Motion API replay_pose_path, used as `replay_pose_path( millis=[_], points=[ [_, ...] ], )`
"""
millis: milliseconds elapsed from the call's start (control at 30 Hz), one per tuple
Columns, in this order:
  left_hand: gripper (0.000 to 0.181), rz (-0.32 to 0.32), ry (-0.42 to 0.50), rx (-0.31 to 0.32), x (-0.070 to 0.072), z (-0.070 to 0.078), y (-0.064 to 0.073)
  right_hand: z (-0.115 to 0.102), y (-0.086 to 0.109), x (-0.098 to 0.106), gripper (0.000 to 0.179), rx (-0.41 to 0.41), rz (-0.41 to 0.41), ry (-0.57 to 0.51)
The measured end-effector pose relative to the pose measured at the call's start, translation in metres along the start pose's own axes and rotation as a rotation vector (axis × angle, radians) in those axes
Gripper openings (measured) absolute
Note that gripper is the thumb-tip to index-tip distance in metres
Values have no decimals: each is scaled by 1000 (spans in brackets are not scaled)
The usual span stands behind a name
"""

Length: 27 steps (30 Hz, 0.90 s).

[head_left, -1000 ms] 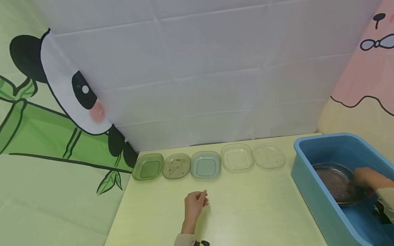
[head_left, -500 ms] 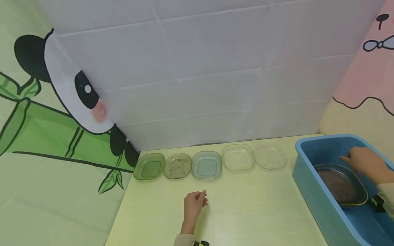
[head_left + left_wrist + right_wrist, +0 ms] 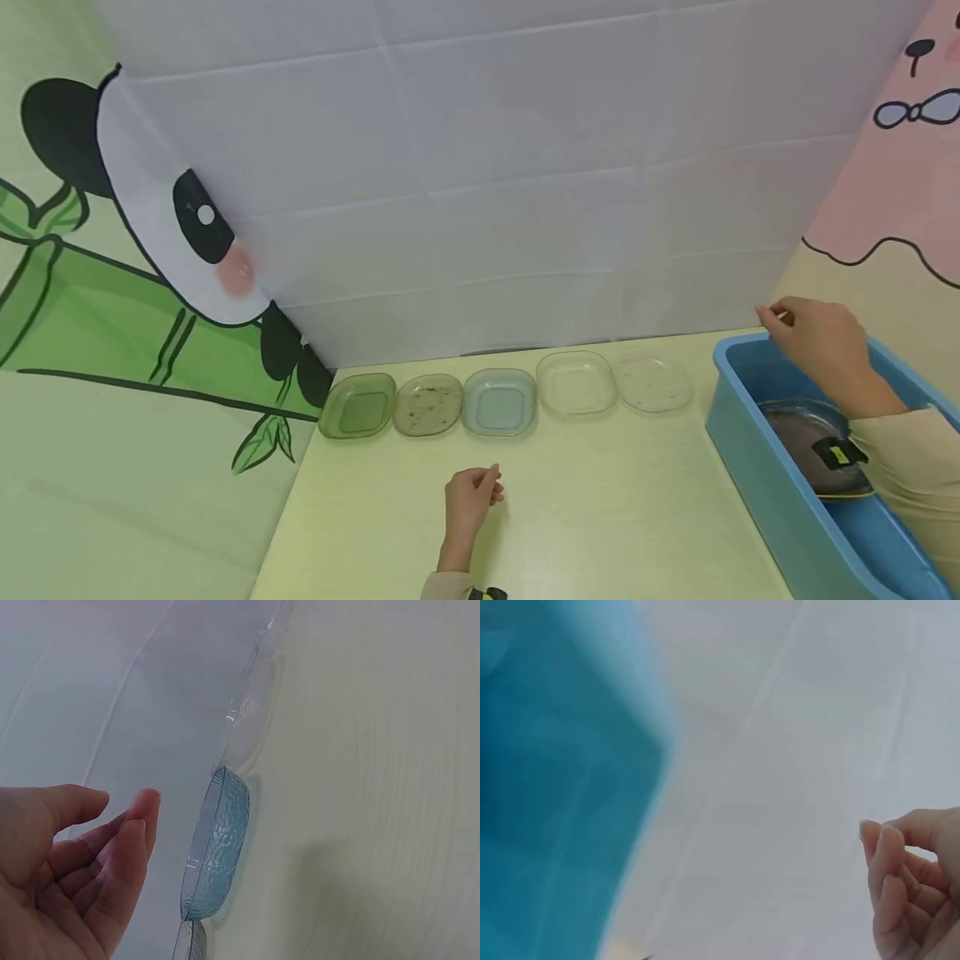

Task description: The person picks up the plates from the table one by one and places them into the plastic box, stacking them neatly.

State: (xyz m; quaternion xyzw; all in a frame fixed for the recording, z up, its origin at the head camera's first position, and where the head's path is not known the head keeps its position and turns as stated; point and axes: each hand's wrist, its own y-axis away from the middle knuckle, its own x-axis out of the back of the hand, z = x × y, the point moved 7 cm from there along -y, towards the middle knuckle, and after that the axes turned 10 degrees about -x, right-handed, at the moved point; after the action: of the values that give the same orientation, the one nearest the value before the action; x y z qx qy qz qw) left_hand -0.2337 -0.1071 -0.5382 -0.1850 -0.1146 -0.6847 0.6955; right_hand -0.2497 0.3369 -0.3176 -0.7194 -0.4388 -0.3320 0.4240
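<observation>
My left hand hovers over the table with loosely curled fingers and holds nothing. Nearest to it is a square blue glass dish, which the left wrist view shows side-on beyond the fingertips. My right hand is raised over the back of a blue plastic tub; its fingers are loosely bent, thumb close to the forefinger, with nothing between them. Inside the tub lies a dark see-through dish with a yellowish edge below it, partly hidden by my right sleeve and wrist strap.
Left of the blue dish stand a speckled dish and a green dish. A clear square dish and a clear rounder dish continue the row rightward. White cloth hangs behind the pale yellow table.
My right hand has let go of the dark dish in the tub and risen up and away toward the tub's back rim. The left hand and the row of dishes have stayed put.
</observation>
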Motion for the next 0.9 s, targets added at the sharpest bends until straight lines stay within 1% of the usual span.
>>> replay_pose_path(
  millis=[100,200,333,433,533,667,767,900],
  points=[
    [30,-5,7,-2,-3,1,0,-31,-6,1,36,23,35,-54],
    [30,-11,7,-9,-6,3,0,-62,-10,-2,34,25,62,-96],
    [31,-16,9,-18,-10,5,0,-95,-12,-17,31,30,62,-159],
    [30,-19,22,-17,-11,6,1,-111,-12,-34,29,49,53,-202],
    [30,-21,24,-8,-8,6,2,-119,-8,-52,28,52,35,-240],
    [29,-7,-5,-7,-4,3,2,-118,0,-74,28,31,-8,-274],
    [30,6,-22,-7,0,0,2,-111,8,-95,29,-7,-61,-288],
    [31,-2,-18,0,4,-3,4,-92,19,-125,30,-87,-136,-284]
  ],
)
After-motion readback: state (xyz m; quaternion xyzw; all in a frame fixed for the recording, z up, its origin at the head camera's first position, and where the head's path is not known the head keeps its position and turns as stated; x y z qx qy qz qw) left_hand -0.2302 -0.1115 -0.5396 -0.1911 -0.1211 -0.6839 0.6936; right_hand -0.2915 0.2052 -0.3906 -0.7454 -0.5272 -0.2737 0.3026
